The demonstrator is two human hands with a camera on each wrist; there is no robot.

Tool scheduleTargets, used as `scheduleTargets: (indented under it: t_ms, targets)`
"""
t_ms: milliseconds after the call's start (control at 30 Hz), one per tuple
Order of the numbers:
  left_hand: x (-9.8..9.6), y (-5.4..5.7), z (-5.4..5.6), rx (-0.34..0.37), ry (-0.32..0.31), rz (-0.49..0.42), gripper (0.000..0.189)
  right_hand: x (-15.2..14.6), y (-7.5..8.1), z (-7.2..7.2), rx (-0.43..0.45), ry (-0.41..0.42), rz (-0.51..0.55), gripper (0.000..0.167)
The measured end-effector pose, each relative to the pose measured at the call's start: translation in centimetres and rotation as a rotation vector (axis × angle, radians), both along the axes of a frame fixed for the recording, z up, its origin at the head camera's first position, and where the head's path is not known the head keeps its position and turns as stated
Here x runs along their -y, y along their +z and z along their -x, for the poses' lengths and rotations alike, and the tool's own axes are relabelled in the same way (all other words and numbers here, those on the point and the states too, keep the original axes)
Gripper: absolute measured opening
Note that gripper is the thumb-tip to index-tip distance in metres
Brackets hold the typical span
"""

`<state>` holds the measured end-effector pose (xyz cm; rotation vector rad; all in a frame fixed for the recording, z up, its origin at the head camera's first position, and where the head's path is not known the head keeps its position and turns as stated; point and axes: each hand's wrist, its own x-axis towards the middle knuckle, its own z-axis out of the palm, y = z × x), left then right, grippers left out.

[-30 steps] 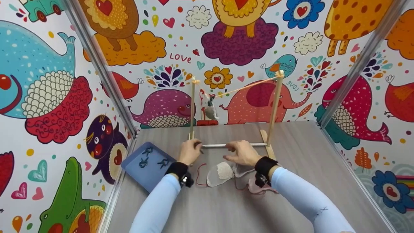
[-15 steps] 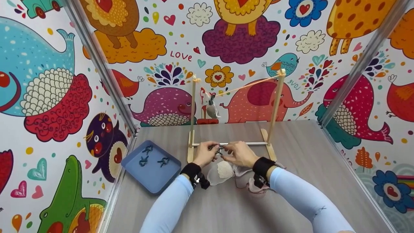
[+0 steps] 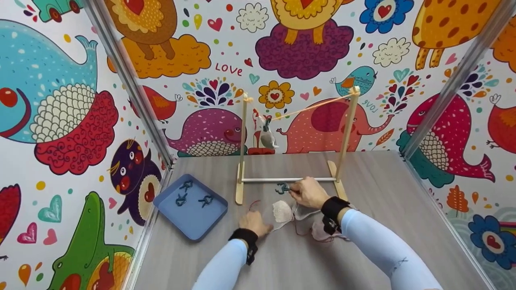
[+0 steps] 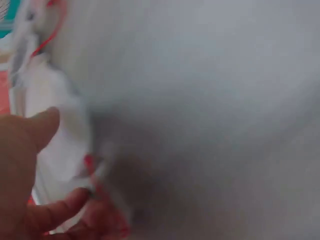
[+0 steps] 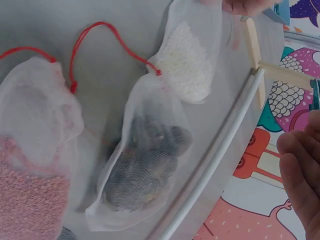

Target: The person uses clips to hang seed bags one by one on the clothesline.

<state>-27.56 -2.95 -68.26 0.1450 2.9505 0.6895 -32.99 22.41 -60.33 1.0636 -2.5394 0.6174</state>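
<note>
Three clips in tray, one held

From the left bag, the tray with three clips lies at nine o'clock, left hand at eight, middle bag at three, right bag at four. The stand is at twelve, a hanging bag on its string. Before its bar, the right hand holds another clip.

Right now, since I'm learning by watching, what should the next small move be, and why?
Probably close the left hand on the white-filled mesh bag: its grip looks open at the bag's end, while the right hand holds a dark clip.
</note>
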Motion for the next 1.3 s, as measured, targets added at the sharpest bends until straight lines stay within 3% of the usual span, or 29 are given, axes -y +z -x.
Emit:
scheduleTargets:
  t_ms: [100,200,233,300,433,533,633,767,900,1000,1133,1300]
  targets:
    - [-0.8,-2.2,-0.1,-0.049,-0.016,0.046,0.037,-0.5,-0.5,0.0,-0.020,-0.009,-0.011,0.018]
    - [-1.7,-4.6,1.7,-0.168,-0.042,0.065,0.024,-1.2,-1.0,-0.1,0.011,-0.029,-0.022,0.032]
    - [-2.0,-4.0,2.0,-0.186,-0.053,0.064,0.023,-1.5,-1.2,-0.1,0.033,-0.044,-0.029,0.037]
    - [-2.7,-1.3,2.7,-0.206,-0.081,0.038,0.021,-2.1,-1.6,-0.2,0.077,-0.083,-0.051,0.045]
    - [-4.8,9.6,3.4,-0.157,-0.135,0.050,0.021,-3.5,-2.4,-0.3,0.157,-0.182,-0.111,0.053]
    - [-6.2,15.7,4.7,-0.237,-0.205,0.139,0.027,-4.2,-2.6,-0.3,0.215,-0.224,-0.131,0.046]
    - [-6.8,20.7,6.0,-0.378,-0.277,0.179,0.031,-4.4,-2.3,-0.1,0.226,-0.217,-0.143,0.042]
    - [-6.8,25.8,7.8,-0.551,-0.326,0.236,0.019,-4.0,-1.3,0.2,0.170,-0.173,-0.154,0.044]
    - [-6.6,29.5,9.6,-0.694,-0.280,0.346,0.020,-3.3,0.2,0.6,0.169,-0.138,-0.146,0.037]
    - [-6.4,30.9,10.7,-0.724,-0.206,0.360,0.023,-2.7,1.8,1.1,0.188,-0.145,-0.172,0.031]
    - [-5.9,31.1,11.7,-0.686,-0.149,0.349,0.024,-2.0,5.1,2.0,0.145,-0.203,-0.204,0.029]
    - [-5.2,30.7,12.0,-0.656,-0.091,0.303,0.019,-1.4,10.9,3.3,-0.104,-0.160,-0.109,0.012]
